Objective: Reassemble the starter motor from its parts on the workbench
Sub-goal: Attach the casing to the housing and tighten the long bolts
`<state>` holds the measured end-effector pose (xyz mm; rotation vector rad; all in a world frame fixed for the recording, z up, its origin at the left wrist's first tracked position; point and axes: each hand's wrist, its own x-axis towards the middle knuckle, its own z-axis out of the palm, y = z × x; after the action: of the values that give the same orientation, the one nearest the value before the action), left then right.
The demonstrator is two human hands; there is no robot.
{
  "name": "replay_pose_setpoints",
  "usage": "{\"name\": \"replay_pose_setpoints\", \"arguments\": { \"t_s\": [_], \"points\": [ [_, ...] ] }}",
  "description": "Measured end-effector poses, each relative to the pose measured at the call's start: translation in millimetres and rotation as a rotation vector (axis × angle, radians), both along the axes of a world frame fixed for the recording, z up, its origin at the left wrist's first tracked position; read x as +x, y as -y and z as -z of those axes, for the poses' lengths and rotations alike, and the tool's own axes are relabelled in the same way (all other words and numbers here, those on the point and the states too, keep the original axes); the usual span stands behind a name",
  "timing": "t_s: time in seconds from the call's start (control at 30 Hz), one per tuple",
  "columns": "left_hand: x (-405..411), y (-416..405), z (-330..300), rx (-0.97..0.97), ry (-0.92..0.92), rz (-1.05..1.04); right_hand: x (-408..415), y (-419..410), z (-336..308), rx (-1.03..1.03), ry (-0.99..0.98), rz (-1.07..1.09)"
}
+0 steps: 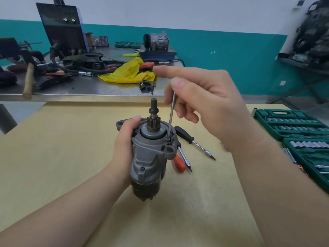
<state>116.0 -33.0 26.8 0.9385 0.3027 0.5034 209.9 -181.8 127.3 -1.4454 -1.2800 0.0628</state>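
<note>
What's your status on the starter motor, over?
Left hand grips starter motor upright. Right hand pinches long through bolt, tip in housing hole. Two screwdrivers lie behind, clear of work.

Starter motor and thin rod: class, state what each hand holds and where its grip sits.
The left hand grips the starter motor around its housing's side. The right hand pinches the thin rod at its top end.

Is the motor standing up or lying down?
Standing up. The motor is held upright by the left hand, its shaft pointing up.
</note>
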Motion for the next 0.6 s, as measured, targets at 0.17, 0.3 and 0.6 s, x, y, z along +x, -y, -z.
{"name": "replay_pose_setpoints", "arguments": {
  "t_s": [0.17, 0.3, 0.6],
  "points": [
    [2.4, -2.6, 2.7, -0.001, -0.019, -0.017, -7.6, -7.5, -2.5, 0.068, 0.142, 0.214],
    [4.5, -3.3, 5.4, -0.028, 0.001, 0.011, -11.4, -18.2, -5.3, 0.014, -0.070, 0.281],
    [2.9, -10.4, 17.4, 0.027, 0.037, 0.025, 1.5, -8.1, 10.1, -0.050, -0.652, -0.289]
  ]
}}
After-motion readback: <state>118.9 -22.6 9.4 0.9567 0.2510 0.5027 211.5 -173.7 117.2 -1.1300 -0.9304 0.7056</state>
